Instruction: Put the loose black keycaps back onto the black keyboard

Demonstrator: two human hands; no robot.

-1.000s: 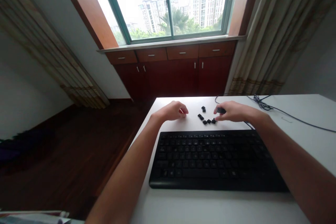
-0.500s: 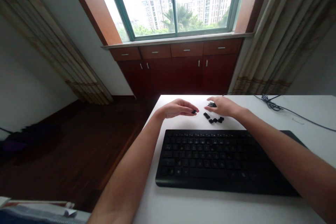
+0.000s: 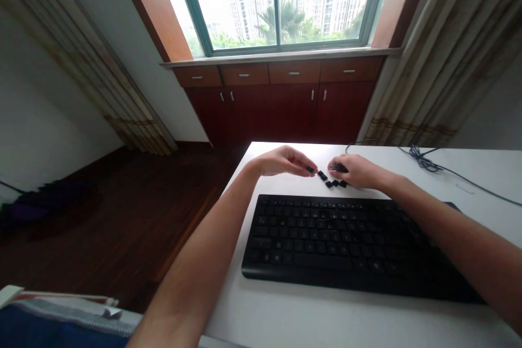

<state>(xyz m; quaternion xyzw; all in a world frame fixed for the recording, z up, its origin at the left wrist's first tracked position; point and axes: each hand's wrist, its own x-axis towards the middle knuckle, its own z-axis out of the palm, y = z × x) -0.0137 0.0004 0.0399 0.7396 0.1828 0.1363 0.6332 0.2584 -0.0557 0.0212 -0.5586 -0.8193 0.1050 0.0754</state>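
As our left hand (image 3: 285, 162) pinches one keycap (image 3: 310, 169), we count four loose keycaps (image 3: 335, 183), one keyboard (image 3: 350, 239) — right hand (image 3: 356, 172) curled, its grip we cannot tell — hands closer than before.

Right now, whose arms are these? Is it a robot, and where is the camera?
No robot here: these are a person's two bare arms. The one picture comes from a camera worn on the person's head. It looks forward and down, so you see what they see. Both hands reach over a white table. A black keyboard lies on it. Behind it are a few loose black pieces, which look like keys. The left hand pinches one small black piece at its fingertips. The right hand curls around a dark thing, too hidden to name. A cable lies at the far right, and beyond the table is a window.
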